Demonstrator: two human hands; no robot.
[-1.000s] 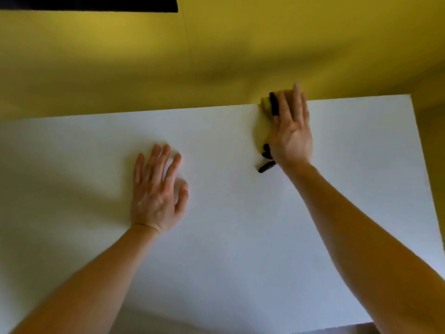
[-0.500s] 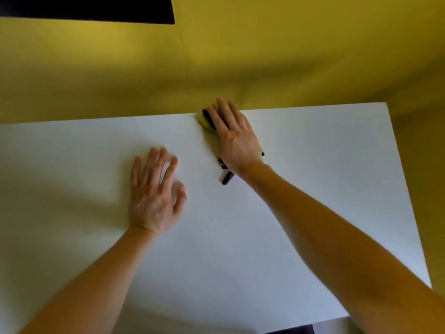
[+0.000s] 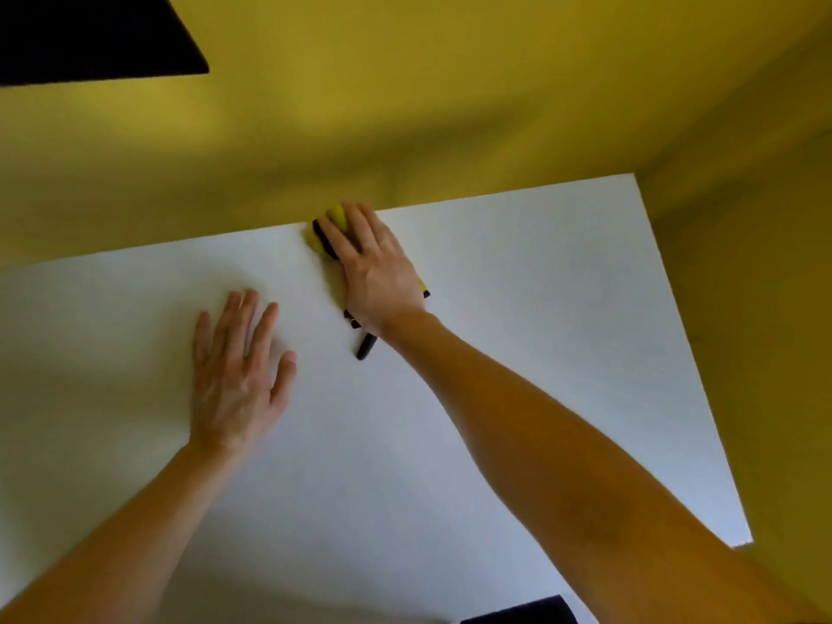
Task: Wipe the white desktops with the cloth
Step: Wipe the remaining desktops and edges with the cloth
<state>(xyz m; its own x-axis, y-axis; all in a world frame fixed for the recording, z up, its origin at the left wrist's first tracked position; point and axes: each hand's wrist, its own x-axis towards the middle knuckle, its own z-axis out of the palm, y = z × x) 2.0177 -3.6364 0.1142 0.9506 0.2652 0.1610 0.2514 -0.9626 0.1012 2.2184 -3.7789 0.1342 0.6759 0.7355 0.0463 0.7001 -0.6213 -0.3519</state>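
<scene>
right hand (image 3: 376, 270) flat, fingers straight, pressing yellow cloth (image 3: 325, 231) at far edge of white desktop (image 3: 562, 353). left hand (image 3: 238, 376) spread flat, bracing, well apart. cloth likely soft, light, bunches easily; best held under palm.

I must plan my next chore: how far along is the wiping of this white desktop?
Done: cannot tell; the white desktop shows no streaks or dirt. In hand: the right hand presses the yellow cloth flat at the far edge, by the yellow wall; the left hand rests flat on the surface. Left: unclear; other desktops are out of view.
</scene>
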